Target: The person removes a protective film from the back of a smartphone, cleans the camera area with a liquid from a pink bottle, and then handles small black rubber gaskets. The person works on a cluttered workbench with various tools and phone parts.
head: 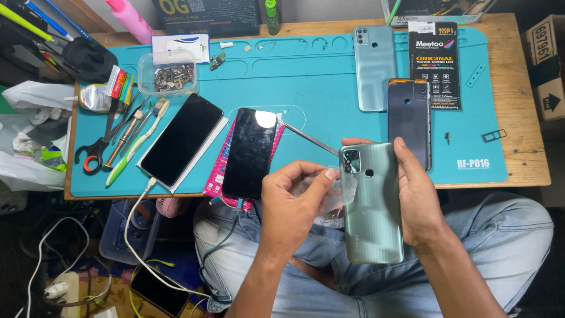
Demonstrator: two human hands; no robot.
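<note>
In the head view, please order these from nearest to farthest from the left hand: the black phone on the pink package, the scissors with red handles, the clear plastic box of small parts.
From the left hand:
1. Black phone on the pink package, just up-left on the mat.
2. Clear plastic box of small parts, near the mat's back edge.
3. Scissors with red handles, at the far left.

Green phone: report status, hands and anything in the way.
Right hand grips green phone, back up. Left hand pinches clear film at its camera end. Nothing in the way.

L hand (294, 203) pinching w/ thumb & fingers; R hand (418, 197) in curled side grip.
</note>
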